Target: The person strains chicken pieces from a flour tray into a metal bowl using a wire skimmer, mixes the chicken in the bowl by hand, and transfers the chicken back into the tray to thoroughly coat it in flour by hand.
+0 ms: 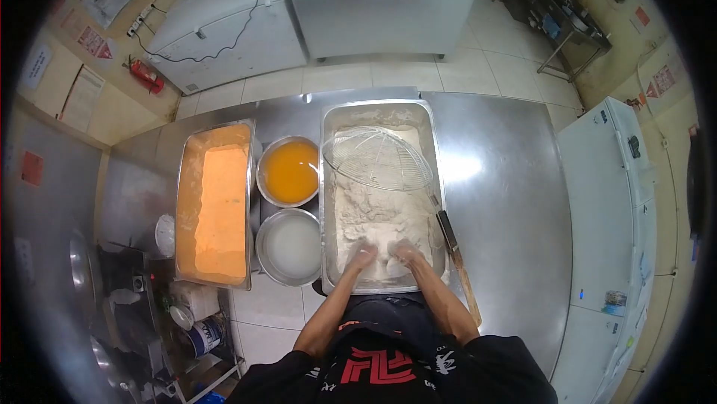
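Observation:
Both of my hands are down in the pale flour (377, 213) at the near end of a deep metal pan (326, 180). My left hand (364, 254) is coated with flour, and its fingers are partly buried. A short gap to the right, my right hand (405, 252) is floury too, its fingertips sunk out of sight. Whether either hand grips anything beneath the surface is hidden. A wire strainer (379, 157) lies across the far half of the pan. Its handle (459, 266) slants over the right rim toward me.
Left of the pan stand a bowl of orange-yellow liquid (292, 172) and a bowl of cloudy whitish liquid (290, 248). Beyond them is a long pan of orange powder (222, 210). The steel table (508, 172) extends right toward a white fridge (601, 217).

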`<action>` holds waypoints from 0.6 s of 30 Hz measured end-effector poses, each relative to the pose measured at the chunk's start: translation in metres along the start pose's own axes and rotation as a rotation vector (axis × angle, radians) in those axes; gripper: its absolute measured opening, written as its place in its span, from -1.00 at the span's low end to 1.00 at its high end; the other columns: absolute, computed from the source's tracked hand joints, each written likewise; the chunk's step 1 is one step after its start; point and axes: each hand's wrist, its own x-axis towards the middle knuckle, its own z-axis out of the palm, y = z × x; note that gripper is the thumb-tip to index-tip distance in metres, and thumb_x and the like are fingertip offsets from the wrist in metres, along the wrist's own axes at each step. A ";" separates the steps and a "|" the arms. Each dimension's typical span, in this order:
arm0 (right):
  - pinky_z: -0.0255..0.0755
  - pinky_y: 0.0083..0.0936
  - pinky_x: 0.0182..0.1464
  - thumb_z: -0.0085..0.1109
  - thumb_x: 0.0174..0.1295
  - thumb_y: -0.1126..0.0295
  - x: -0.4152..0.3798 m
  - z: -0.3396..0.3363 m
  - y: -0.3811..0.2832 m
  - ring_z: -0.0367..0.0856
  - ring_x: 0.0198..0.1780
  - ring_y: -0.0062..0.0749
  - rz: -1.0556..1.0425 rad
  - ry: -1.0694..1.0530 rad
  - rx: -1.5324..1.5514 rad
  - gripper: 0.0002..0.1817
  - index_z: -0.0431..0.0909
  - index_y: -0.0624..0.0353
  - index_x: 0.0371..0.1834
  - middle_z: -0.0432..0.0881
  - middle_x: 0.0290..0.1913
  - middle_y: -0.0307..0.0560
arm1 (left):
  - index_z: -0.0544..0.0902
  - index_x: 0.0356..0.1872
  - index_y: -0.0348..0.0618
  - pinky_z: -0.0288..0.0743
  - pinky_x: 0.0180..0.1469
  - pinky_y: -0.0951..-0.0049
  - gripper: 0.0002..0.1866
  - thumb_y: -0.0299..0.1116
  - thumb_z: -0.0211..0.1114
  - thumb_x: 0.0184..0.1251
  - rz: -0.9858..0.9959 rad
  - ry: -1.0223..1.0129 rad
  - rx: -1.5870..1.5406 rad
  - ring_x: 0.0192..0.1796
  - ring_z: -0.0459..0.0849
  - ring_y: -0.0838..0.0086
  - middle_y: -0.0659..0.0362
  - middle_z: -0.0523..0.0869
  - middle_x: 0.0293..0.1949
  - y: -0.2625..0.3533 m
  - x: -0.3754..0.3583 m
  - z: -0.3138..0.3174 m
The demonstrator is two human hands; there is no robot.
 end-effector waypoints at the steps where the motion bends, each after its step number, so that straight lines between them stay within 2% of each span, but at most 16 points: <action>1: 0.43 -0.41 -0.23 -0.02 0.09 0.17 0.001 -0.008 -0.014 0.56 -0.19 -0.16 0.059 0.011 0.129 -0.63 0.55 0.29 -0.31 0.59 -0.25 0.08 | 0.54 -0.19 -0.27 0.28 0.08 0.19 -0.63 -0.20 0.04 0.09 0.120 0.319 0.512 0.03 0.47 0.13 -0.16 0.53 -0.12 0.006 -0.005 -0.004; 3: 0.37 -0.34 -0.11 -0.01 0.04 0.23 0.010 -0.015 -0.015 0.54 -0.12 -0.19 0.012 0.622 -0.058 -0.67 0.55 0.32 -0.35 0.58 -0.22 0.09 | 0.48 -0.04 -0.32 0.16 0.21 0.09 -0.58 -0.25 0.00 0.13 0.238 0.629 1.028 0.12 0.40 0.01 -0.30 0.46 -0.02 0.037 -0.037 -0.042; 4: 0.37 -0.34 -0.11 -0.01 0.04 0.23 -0.001 -0.038 -0.030 0.54 -0.12 -0.19 0.010 0.618 -0.057 -0.67 0.55 0.32 -0.35 0.58 -0.22 0.09 | 0.36 0.07 -0.34 0.07 0.25 0.04 -0.50 -0.26 0.02 0.11 0.216 0.798 0.555 0.18 0.32 -0.03 -0.35 0.37 0.05 0.059 -0.057 -0.069; 5: 0.34 -0.31 -0.07 0.01 0.03 0.23 -0.031 -0.081 -0.064 0.53 -0.12 -0.17 0.171 0.665 0.123 -0.65 0.54 0.34 -0.34 0.57 -0.23 0.11 | 0.24 0.19 -0.36 -0.02 0.28 0.00 -0.39 -0.27 0.04 0.08 0.186 0.930 0.074 0.24 0.23 -0.07 -0.39 0.27 0.12 0.069 -0.063 -0.089; 6: 0.33 -0.29 -0.05 0.02 0.02 0.23 -0.032 -0.094 -0.071 0.53 -0.11 -0.16 0.255 0.685 0.217 -0.65 0.53 0.35 -0.33 0.57 -0.23 0.13 | 0.24 0.19 -0.36 -0.02 0.28 0.00 -0.39 -0.27 0.04 0.08 0.187 0.926 0.078 0.24 0.23 -0.07 -0.39 0.27 0.12 0.067 -0.056 -0.101; 7: 0.32 -0.28 -0.03 0.03 0.01 0.22 -0.033 -0.107 -0.077 0.52 -0.11 -0.15 0.337 0.711 0.311 -0.64 0.52 0.37 -0.32 0.56 -0.23 0.14 | 0.19 0.22 -0.34 -0.01 0.29 0.04 -0.29 -0.26 0.12 -0.02 0.184 0.864 0.184 0.25 0.20 -0.07 -0.37 0.21 0.16 0.061 -0.046 -0.112; 9: 0.31 -0.25 -0.03 0.08 -0.03 0.19 0.016 -0.095 -0.045 0.51 -0.14 -0.11 0.181 0.622 0.059 -0.60 0.51 0.36 -0.30 0.55 -0.28 0.16 | 0.08 0.28 -0.30 0.02 0.31 0.12 -0.08 -0.25 0.28 -0.23 0.176 0.738 0.395 0.28 0.14 -0.07 -0.32 0.09 0.24 0.049 -0.025 -0.130; 10: 0.31 -0.24 -0.03 0.10 -0.05 0.17 0.043 -0.082 -0.027 0.50 -0.15 -0.09 0.105 0.570 -0.061 -0.58 0.50 0.36 -0.29 0.54 -0.30 0.16 | 0.08 0.28 -0.30 0.02 0.31 0.12 -0.08 -0.25 0.28 -0.23 0.175 0.729 0.401 0.28 0.14 -0.07 -0.32 0.09 0.24 0.047 -0.014 -0.132; 12: 0.30 -0.22 -0.02 0.16 -0.10 0.13 0.065 -0.070 -0.007 0.49 -0.18 -0.05 -0.050 0.456 -0.315 -0.53 0.48 0.36 -0.27 0.53 -0.35 0.17 | 0.29 0.19 -0.21 0.22 0.18 0.16 -0.27 -0.32 0.26 -0.16 0.071 0.761 0.255 0.18 0.29 -0.10 -0.26 0.39 0.08 0.058 0.003 -0.130; 13: 0.30 -0.22 -0.02 0.16 -0.10 0.13 0.066 -0.067 -0.003 0.49 -0.18 -0.05 -0.052 0.451 -0.317 -0.53 0.48 0.36 -0.27 0.53 -0.35 0.17 | 0.29 0.19 -0.21 0.22 0.18 0.16 -0.27 -0.32 0.26 -0.16 0.068 0.760 0.252 0.18 0.29 -0.10 -0.26 0.39 0.08 0.059 0.003 -0.131; 15: 0.29 -0.19 -0.01 0.12 -0.07 0.11 0.053 -0.072 -0.016 0.47 -0.15 -0.06 -0.033 0.652 -0.072 -0.53 0.48 0.35 -0.27 0.53 -0.33 0.12 | 0.47 -0.02 -0.23 0.38 -0.01 0.11 -0.55 -0.41 0.15 -0.06 0.100 0.648 -0.220 -0.05 0.45 -0.21 -0.23 0.55 -0.15 0.064 -0.013 -0.143; 16: 0.29 -0.18 0.00 0.11 -0.05 0.11 0.046 -0.077 -0.022 0.46 -0.13 -0.07 -0.030 0.720 0.014 -0.53 0.48 0.35 -0.27 0.54 -0.32 0.11 | 0.47 -0.02 -0.23 0.38 -0.01 0.11 -0.55 -0.41 0.15 -0.06 0.100 0.646 -0.212 -0.05 0.45 -0.21 -0.23 0.55 -0.15 0.055 -0.009 -0.138; 17: 0.29 -0.20 0.01 0.11 -0.04 0.15 0.034 -0.088 -0.030 0.46 -0.11 -0.06 -0.015 0.677 0.000 -0.52 0.42 0.34 -0.18 0.52 -0.26 0.14 | 0.46 -0.04 -0.26 0.42 -0.10 0.18 -0.53 -0.35 0.17 -0.08 0.125 0.689 0.175 -0.13 0.51 -0.07 -0.20 0.55 -0.21 0.035 0.000 -0.125; 18: 0.29 -0.21 0.02 0.10 -0.03 0.19 0.020 -0.102 -0.039 0.45 -0.08 -0.05 0.000 0.630 -0.015 -0.50 0.36 0.33 -0.09 0.50 -0.20 0.18 | 0.45 -0.05 -0.27 0.43 -0.15 0.21 -0.52 -0.32 0.18 -0.09 0.136 0.695 0.371 -0.17 0.53 0.00 -0.18 0.55 -0.24 0.032 -0.001 -0.126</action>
